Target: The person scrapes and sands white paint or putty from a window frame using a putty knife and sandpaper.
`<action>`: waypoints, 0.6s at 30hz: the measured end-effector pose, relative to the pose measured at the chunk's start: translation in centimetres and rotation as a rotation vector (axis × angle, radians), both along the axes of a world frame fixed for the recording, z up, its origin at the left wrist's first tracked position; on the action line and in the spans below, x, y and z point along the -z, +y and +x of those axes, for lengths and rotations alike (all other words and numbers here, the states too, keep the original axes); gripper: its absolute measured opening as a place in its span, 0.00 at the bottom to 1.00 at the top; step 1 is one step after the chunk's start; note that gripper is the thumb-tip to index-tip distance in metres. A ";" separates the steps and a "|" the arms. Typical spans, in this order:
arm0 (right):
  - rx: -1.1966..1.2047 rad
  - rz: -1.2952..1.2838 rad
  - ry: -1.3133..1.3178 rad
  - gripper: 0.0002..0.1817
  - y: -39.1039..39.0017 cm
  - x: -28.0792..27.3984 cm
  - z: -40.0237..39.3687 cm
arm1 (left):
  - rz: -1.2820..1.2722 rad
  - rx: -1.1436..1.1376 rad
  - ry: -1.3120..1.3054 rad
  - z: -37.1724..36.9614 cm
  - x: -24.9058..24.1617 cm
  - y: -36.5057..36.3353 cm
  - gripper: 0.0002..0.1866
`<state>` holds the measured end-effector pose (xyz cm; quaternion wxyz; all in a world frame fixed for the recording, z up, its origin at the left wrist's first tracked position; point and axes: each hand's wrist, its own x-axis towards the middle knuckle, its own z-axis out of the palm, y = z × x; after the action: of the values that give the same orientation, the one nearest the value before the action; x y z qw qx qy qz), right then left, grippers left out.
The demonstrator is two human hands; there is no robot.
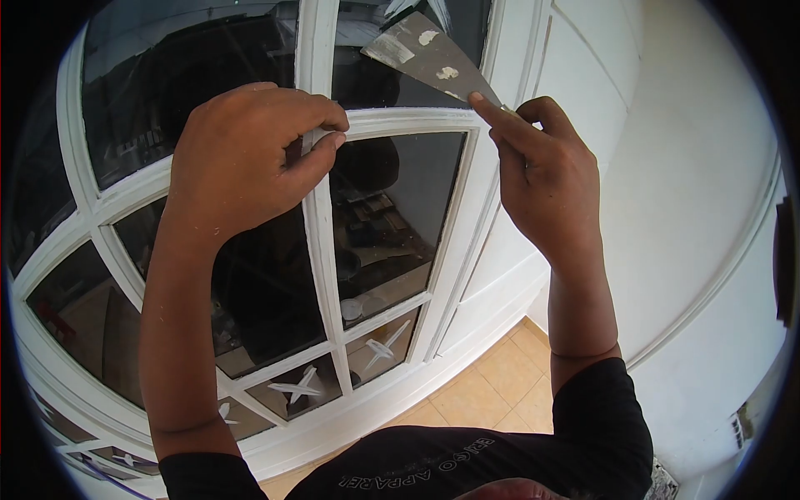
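A putty knife (pixel 427 57) with a wide, triangular metal blade is gripped in my right hand (pixel 552 179). Pale flecks of paint or filler spot its blade, which points up and left in front of an upper pane; the handle is hidden in my fingers. My index finger lies along the blade's narrow end. My left hand (pixel 242 154) is closed in a pinch, thumb and index finger together in front of the junction of white window bars (pixel 321 250). Whatever those fingertips hold, if anything, I cannot make out.
Dark glass panes (pixel 400 217) sit in the white frame, several lower ones with white X-shaped marks (pixel 382 346). A white panelled surface (pixel 575 75) adjoins the window on the right. Tan floor tiles (pixel 483 383) lie below, beside a white wall (pixel 692 208).
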<state>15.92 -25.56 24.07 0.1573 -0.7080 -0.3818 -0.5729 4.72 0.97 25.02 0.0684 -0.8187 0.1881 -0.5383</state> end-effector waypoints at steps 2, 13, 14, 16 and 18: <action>0.012 0.010 0.006 0.20 0.6 -0.3 -0.6 | 0.003 -0.035 0.020 0.0 0.1 0.0 0.06; 0.007 0.045 0.034 0.19 1.5 0.2 -1.4 | 0.004 -0.010 0.008 0.2 0.1 0.2 0.06; -0.003 0.062 0.036 0.19 1.6 0.1 -1.5 | 0.006 -0.018 -0.001 0.2 0.2 0.2 0.06; -0.006 0.081 0.044 0.19 1.7 0.2 -1.5 | 0.001 -0.019 0.010 0.2 0.1 0.1 0.06; -0.024 0.072 0.044 0.19 1.8 0.5 -1.5 | -0.001 -0.022 0.022 0.2 0.1 0.2 0.06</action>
<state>14.46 -23.80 23.54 0.1977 -0.7099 -0.3658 -0.5685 4.94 1.13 24.93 0.0719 -0.8266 0.1796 -0.5286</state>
